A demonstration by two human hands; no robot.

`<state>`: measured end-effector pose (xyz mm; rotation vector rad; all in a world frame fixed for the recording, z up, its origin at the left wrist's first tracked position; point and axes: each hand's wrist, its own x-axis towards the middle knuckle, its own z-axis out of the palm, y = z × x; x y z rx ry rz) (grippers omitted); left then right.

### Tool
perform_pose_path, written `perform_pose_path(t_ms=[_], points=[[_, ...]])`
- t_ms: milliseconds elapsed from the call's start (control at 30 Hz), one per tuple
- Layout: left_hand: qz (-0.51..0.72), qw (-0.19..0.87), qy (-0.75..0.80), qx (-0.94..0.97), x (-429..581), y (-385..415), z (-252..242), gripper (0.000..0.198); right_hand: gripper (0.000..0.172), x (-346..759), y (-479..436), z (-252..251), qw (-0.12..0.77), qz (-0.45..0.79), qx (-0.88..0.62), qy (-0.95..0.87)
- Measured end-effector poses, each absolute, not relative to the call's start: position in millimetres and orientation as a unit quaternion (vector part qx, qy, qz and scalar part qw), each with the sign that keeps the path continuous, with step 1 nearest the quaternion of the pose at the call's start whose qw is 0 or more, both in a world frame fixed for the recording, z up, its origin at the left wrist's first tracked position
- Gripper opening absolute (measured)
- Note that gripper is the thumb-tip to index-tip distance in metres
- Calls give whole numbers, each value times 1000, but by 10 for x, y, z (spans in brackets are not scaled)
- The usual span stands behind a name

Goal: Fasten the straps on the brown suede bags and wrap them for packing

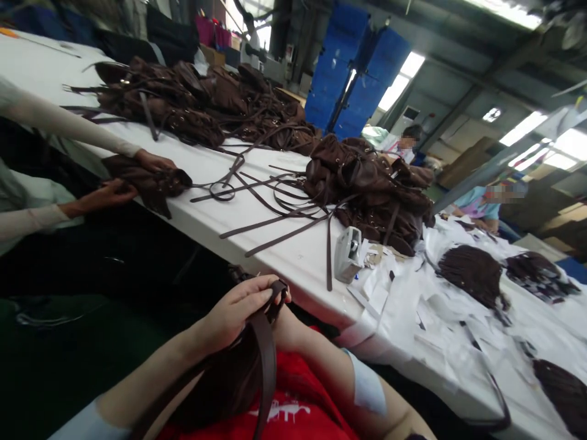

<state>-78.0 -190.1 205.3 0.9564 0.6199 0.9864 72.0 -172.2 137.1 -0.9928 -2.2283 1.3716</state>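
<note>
Close to my body, my left hand [241, 304] is closed, pinching a dark brown strap [263, 354] near its folded upper end. My right hand [283, 318] is closed round the same strap end from the other side; most of its fingers are hidden behind the left hand and the strap. From there the strap hangs in a curve over my red top. Below my hands, dark brown bag material lies against my lap, partly covered by my forearms. Both hands are just off the near edge of the white table [293, 250].
Brown drawstring bags form one pile [183, 104] at the back and another pile [367, 177] ahead, with loose straps trailing. A grey-white dispenser [348, 253] stands near the edge. At left, a co-worker's hands [153, 162] hold a bag. White wrapping [440, 330] covers the right side.
</note>
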Motion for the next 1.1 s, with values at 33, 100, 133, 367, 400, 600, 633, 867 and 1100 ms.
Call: perform_pose_path(t_ms=[33,100,133,367,400,600,633,867,1100], points=[[451,720,275,451,-829,-1927,2106,23,9,677,-1662,1431,162,465,-360,-792],[464,694,267,482,-946,-1995,2228,23,25,620,-1534,1555,179,426,-409,-787],[471,683,262,492,-1005,-2036,2288,23,38,597,-1472,1617,200,411,-426,-781],[514,664,226,493,-1343,-2260,2537,21,32,411,-1238,2020,197,415,-310,-833],[542,625,251,503,-1415,-2274,2549,22,28,410,-1212,2097,209,388,-327,-836],[667,168,513,513,-2002,-2305,2403,16,22,679,-770,2708,328,94,-459,-821],[647,109,554,512,-2088,-2297,2341,16,23,765,-639,2795,355,54,-472,-805],[470,109,683,549,-2098,-2153,1818,23,41,1612,515,2911,380,-88,-601,-698],[372,204,685,593,-1645,-2034,1422,23,40,1921,431,2246,267,9,-688,-675]])
